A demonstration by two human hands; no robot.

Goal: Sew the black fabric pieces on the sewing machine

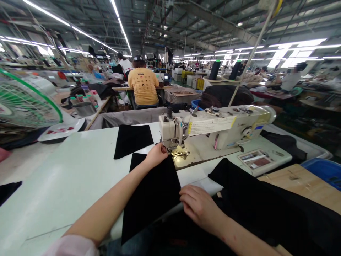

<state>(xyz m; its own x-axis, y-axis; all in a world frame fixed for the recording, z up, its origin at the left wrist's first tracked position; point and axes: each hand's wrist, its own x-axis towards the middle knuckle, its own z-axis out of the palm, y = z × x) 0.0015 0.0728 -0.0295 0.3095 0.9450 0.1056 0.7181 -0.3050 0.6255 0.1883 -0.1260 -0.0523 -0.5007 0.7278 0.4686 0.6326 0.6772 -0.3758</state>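
Note:
A black fabric piece (154,192) lies on the pale table in front of the sewing machine (213,131), its lower end hanging over the front edge. My left hand (158,155) is closed in a pinch at the fabric's top, right beside the presser foot and needle area; what the fingertips hold is hidden. At the fabric's right edge, my right hand (198,205) has its fingers curled together on the border, the thumb out of sight. Beyond my left wrist, a second black fabric piece (133,139) rests flat, left of the machine head.
A large black cloth (266,199) is heaped at the right, near a wooden board (306,181) and a blue basket (325,170). A fan (26,103) stands at the left. Ahead sits a person in a yellow shirt (144,85). A slanting pole (250,53) rises behind the machine.

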